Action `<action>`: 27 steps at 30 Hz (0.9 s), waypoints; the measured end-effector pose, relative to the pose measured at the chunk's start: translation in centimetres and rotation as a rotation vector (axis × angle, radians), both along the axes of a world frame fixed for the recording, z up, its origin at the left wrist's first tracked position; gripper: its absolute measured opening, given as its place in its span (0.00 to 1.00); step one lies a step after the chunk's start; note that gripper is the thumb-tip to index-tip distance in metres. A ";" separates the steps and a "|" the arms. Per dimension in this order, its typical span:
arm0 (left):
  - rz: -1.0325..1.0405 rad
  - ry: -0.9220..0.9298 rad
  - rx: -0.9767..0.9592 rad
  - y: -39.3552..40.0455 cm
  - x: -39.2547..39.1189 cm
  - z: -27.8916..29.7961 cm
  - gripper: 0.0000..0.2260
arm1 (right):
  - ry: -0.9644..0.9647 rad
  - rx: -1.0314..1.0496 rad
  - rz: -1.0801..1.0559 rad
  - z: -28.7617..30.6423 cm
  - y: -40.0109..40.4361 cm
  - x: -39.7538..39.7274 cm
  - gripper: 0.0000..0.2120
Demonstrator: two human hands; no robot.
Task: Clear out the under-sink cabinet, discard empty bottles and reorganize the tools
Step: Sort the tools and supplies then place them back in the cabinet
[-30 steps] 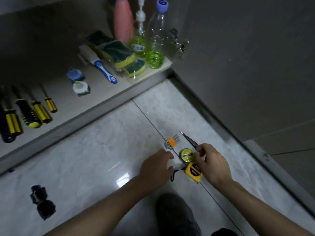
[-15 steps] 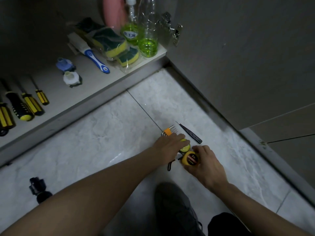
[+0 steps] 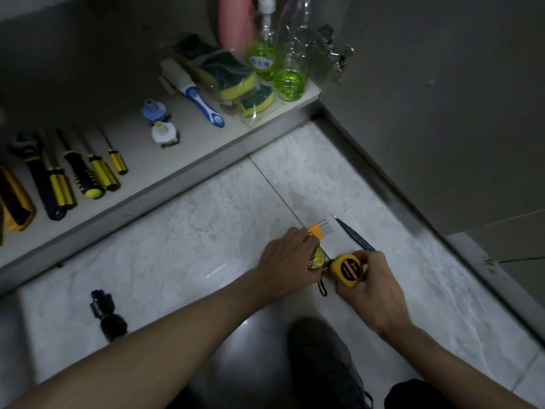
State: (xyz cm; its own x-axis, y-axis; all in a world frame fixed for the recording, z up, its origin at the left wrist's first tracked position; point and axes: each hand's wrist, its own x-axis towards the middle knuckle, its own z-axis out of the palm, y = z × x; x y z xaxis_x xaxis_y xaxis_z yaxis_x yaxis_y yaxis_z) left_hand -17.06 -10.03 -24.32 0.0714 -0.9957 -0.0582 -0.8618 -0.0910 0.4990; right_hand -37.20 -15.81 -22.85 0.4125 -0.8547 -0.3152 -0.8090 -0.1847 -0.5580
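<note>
On the marble floor my right hand point(image 3: 372, 287) grips a yellow tape measure point(image 3: 347, 270) tilted up off the tile, its black strap hanging below. My left hand point(image 3: 287, 259) curls over a round green-labelled disc point(image 3: 318, 259) and the handle of the orange-collared hex key set point(image 3: 320, 228), whose metal tips stick out past my fingers. Black tweezers point(image 3: 352, 233) lie on the floor just behind my right hand. Inside the cabinet, several yellow-and-black screwdrivers point(image 3: 88, 172) and a wrench point(image 3: 32, 160) lie in a row at the left.
The cabinet shelf point(image 3: 188, 149) also holds two plastic caps point(image 3: 160, 122), a blue-handled brush point(image 3: 197, 98), packed sponges point(image 3: 236, 81), a pink bottle point(image 3: 236, 22) and two bottles with green liquid point(image 3: 290, 66). A black fitting point(image 3: 107, 314) lies on the floor left. My shoe point(image 3: 324, 361) is below.
My left hand moved forward over the disc and hex keys. My right hand let go of the tweezers, took the tape measure and tipped it up. The view dropped slightly.
</note>
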 end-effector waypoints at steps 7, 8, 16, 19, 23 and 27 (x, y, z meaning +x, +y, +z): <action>0.299 0.015 -0.086 2.8 7.3 5.2 0.17 | -0.252 -0.065 0.016 1.9 0.3 7.3 0.22; 0.335 -0.009 -0.120 3.1 8.9 6.4 0.18 | -0.295 -0.077 0.037 2.2 0.3 8.7 0.21; 0.516 -0.296 -0.107 5.4 25.5 14.3 0.17 | -0.495 -0.117 0.208 5.4 -0.3 21.2 0.20; 0.594 -0.291 0.028 6.0 29.8 14.4 0.17 | -0.446 -0.138 0.348 6.7 -0.7 24.9 0.22; 0.576 -0.236 0.110 5.1 32.0 13.4 0.16 | -0.330 -0.190 0.517 8.4 -0.9 29.6 0.25; 0.547 -0.211 0.159 4.3 32.4 12.2 0.18 | -0.248 -0.330 0.650 9.4 -0.4 33.3 0.29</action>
